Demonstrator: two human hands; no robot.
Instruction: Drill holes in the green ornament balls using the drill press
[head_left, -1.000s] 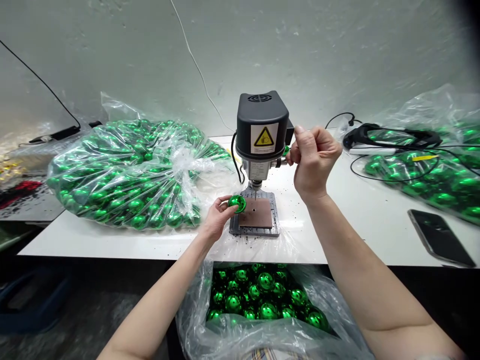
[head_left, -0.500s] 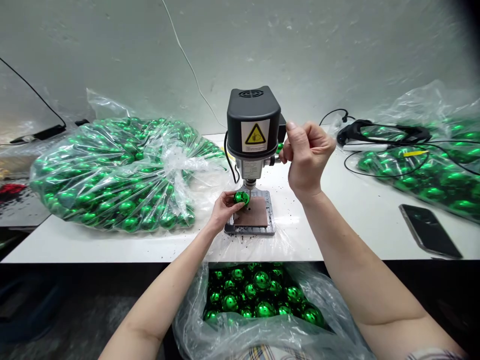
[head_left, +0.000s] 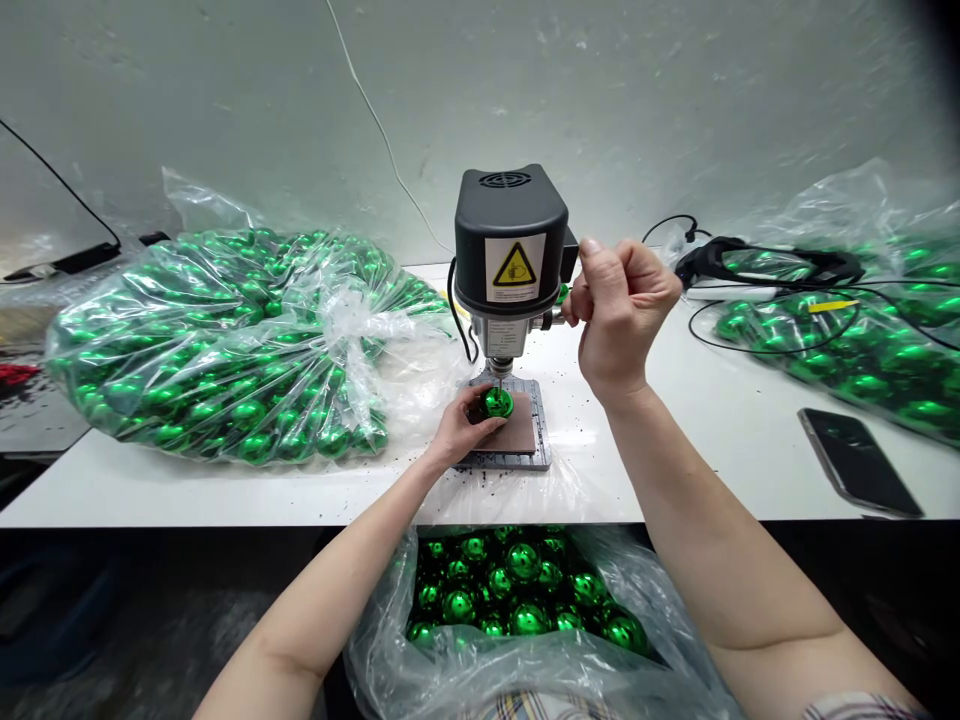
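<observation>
A small bench drill press (head_left: pixel 511 245) with a black motor housing and a yellow warning label stands on the white table. My left hand (head_left: pixel 459 428) grips a shiny green ball (head_left: pixel 498 403) between thumb and fingers, over the brown board (head_left: pixel 514 436) on the drill's metal base (head_left: pixel 541 462). The ball sits right under the drill bit; whether the tip touches it I cannot tell. My right hand (head_left: pixel 621 315) is closed around the feed lever (head_left: pixel 553 318) at the machine's right side, and most of that lever is hidden by the fingers.
A large clear bag of green balls (head_left: pixel 247 350) lies to the left. Another bag (head_left: pixel 885 350) is at the right, with a black cable (head_left: pixel 765 262) across it. A phone (head_left: pixel 859 460) rests near the edge. An opened bag of balls (head_left: pixel 525 590) sits below the table edge.
My left hand has moved the ball slightly right, from beside the drill bit to beneath it. My right hand stays on the lever, almost unmoved.
</observation>
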